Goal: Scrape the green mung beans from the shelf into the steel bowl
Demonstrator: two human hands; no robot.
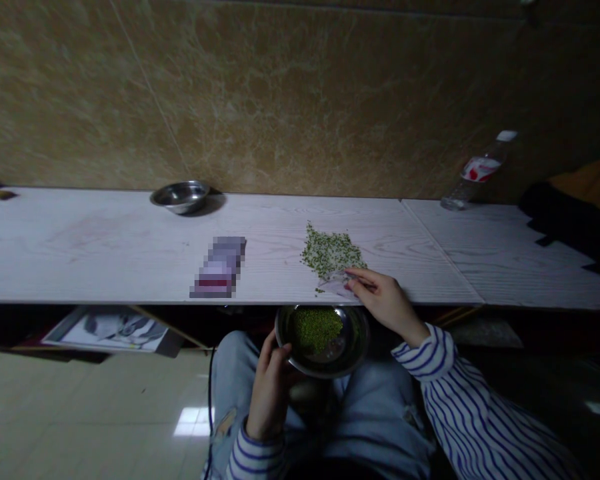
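My left hand [271, 383] grips the left rim of a steel bowl [360, 340], held just below the front edge of the table. Inside the bowl lies a heap of small green beans [317, 328], mostly toward its left and back. On the table above it, more green beans [330, 252] are spread in a loose patch. My right hand [383, 297] is closed on a thin, see-through sheet [337, 283], perhaps plastic, at the near side of the patch. The sheet touches or hovers close over the tabletop; which one I cannot tell.
A second steel bowl [181, 197] stands by the wall at the back left. A blurred-out flat object [219, 268] lies left of the beans. At the right stand a clear bottle [473, 175] and dark cloth [565, 213]. Under the table, a drawer [110, 330] sticks out at left.
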